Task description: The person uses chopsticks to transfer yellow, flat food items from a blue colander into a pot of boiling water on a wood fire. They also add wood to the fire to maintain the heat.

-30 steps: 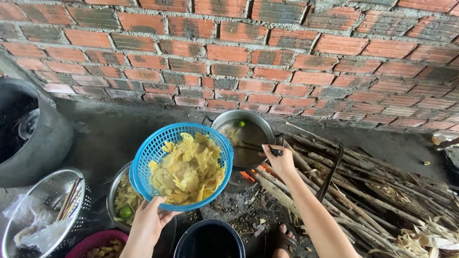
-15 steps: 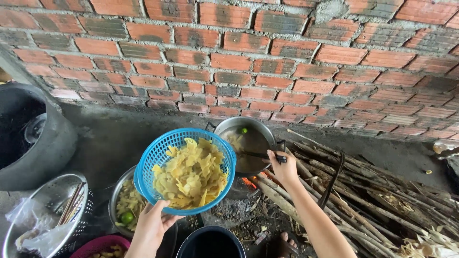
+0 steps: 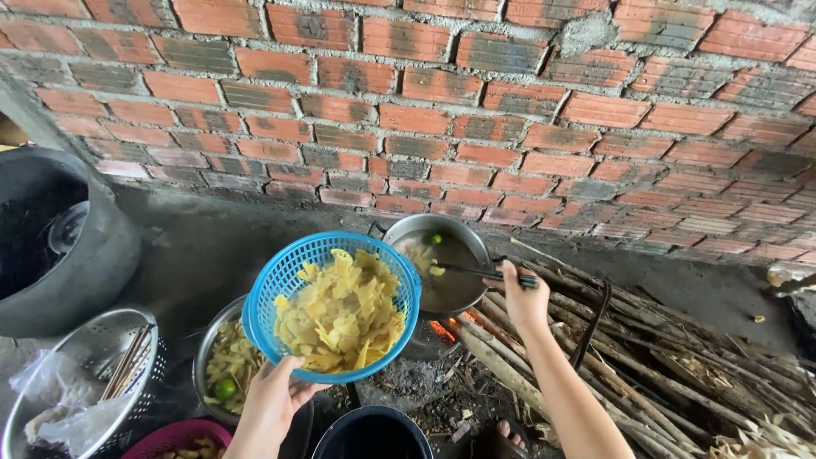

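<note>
Two hands engaged: a blue basket [image 3: 331, 306] of yellow slices is gripped underneath by the left hand [image 3: 276, 399], chopsticks [image 3: 476, 270] are pinched by the right hand [image 3: 520, 302] in the pot [image 3: 442, 259] just beyond; basket best kept level.

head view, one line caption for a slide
Left hand holds blue basket of yellow slices; right hand dips chopsticks into pot.
</note>
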